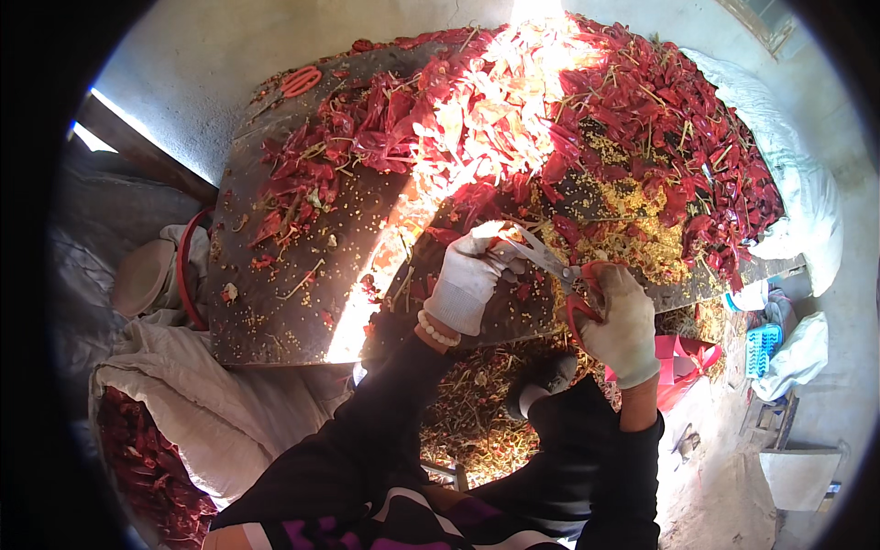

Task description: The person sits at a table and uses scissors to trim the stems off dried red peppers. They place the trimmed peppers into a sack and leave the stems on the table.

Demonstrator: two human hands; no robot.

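Over the near edge of a dark tabletop (275, 323), my right hand (624, 330), in a white glove, grips scissors (550, 261) by their red handles. The blades are spread and point up and left, reaching my left hand. My left hand (471, 275), gloved too and with a beaded bracelet (438, 331) at the wrist, pinches a small reddish piece of dried chili (507, 234). Glove and blades partly hide that piece. Beyond both hands lies a large heap of dried red chilies (385, 127). Yellow seeds (636, 240) are scattered beside and behind the scissors.
Another pair of red-handled scissors (300, 81) lies at the far left of the tabletop. An open sack (227, 412) of red chilies stands at lower left. Stems litter the floor (474, 412) under the table. A blue basket (763, 350) sits at right.
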